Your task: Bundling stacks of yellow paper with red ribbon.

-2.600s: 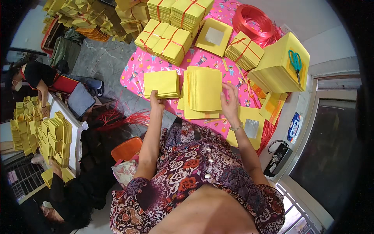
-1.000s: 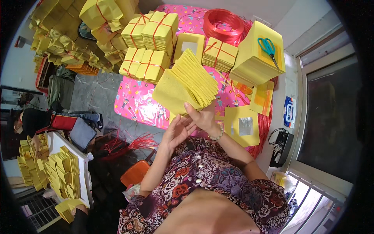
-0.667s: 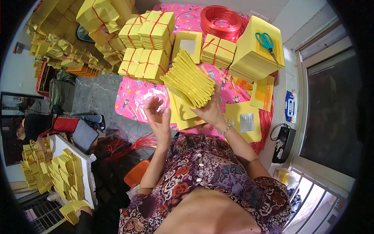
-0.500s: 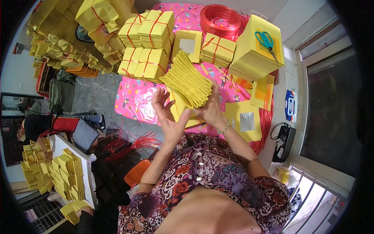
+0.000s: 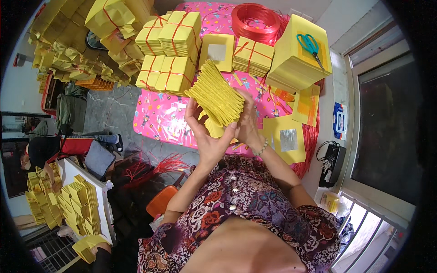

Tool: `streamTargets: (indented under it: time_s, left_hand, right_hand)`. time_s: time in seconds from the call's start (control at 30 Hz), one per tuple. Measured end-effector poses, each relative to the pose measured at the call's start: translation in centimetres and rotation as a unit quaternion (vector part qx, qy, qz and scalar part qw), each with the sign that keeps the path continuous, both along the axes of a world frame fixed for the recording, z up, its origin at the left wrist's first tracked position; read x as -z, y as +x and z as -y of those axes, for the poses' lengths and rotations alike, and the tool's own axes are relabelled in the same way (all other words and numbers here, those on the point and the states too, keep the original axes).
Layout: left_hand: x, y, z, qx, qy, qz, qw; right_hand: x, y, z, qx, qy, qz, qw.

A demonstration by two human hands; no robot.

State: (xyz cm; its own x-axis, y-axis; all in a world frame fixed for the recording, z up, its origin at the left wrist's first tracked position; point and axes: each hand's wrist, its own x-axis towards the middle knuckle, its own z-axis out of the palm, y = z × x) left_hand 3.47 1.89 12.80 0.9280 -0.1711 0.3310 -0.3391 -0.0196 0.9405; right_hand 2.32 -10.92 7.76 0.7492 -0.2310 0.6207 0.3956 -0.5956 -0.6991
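Note:
A thick wad of yellow paper [image 5: 216, 93], its layered edges turned up and slightly fanned, is held above the near side of the pink table. My right hand [image 5: 248, 125], with a beaded bracelet at the wrist, grips the wad along its right side. On its lower left, my left hand [image 5: 207, 139] closes round it, fingers at the left edge and thumb near the bottom corner. Parts of the fingers behind the paper are hidden. More yellow paper [image 5: 214, 128] shows beneath, between my hands.
Yellow bundles tied with red ribbon [image 5: 175, 75] stand at the table's back left. A tall paper stack [image 5: 296, 54] bears teal-handled scissors [image 5: 309, 44]. Behind is a red ribbon coil [image 5: 256, 22]. Loose sheets [image 5: 289, 157] lie at right. People handle yellow paper [image 5: 79, 202] at far left.
My left hand, spread apart beside the wad before, has moved in and closed on its left and lower edges. The wad has shifted slightly left; my right hand keeps its grip.

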Motion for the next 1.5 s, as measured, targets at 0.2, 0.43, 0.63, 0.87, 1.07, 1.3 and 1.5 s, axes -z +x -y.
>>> streamTargets:
  time_s: [0.2,0.43,0.63,0.87,1.07,1.3,1.5]
  left_hand:
    - [-0.1,0.0,0.4,-0.002,-0.007,0.002,1.0]
    - [0.0,0.0,0.5,-0.005,0.007,-0.011,1.0]
    - [0.1,0.0,0.7,0.005,-0.001,-0.012,1.0]
    - [0.6,0.2,0.7,-0.003,0.011,0.003,1.0]
    - [0.5,0.2,0.8,0.001,0.016,0.006,1.0]
    - [0.4,0.2,0.9,0.004,0.002,0.001,1.0]
    - [0.3,0.3,1.2,0.009,-0.018,-0.016,1.0]
  right_hand:
    - [0.1,0.0,0.1,0.008,-0.04,-0.005,0.999]
    - [0.4,0.0,0.0,0.016,-0.031,-0.01,0.999]
    - [0.5,0.0,0.0,0.017,-0.026,-0.009,0.999]
    - [0.2,-0.1,0.0,0.018,-0.01,-0.016,1.0]
    - [-0.1,-0.1,-0.1,0.029,-0.021,-0.012,0.999]
    - [-0.5,0.0,-0.1,0.03,-0.019,-0.007,0.999]
    - [0.1,0.2,-0.2,0.027,0.009,-0.007,1.0]
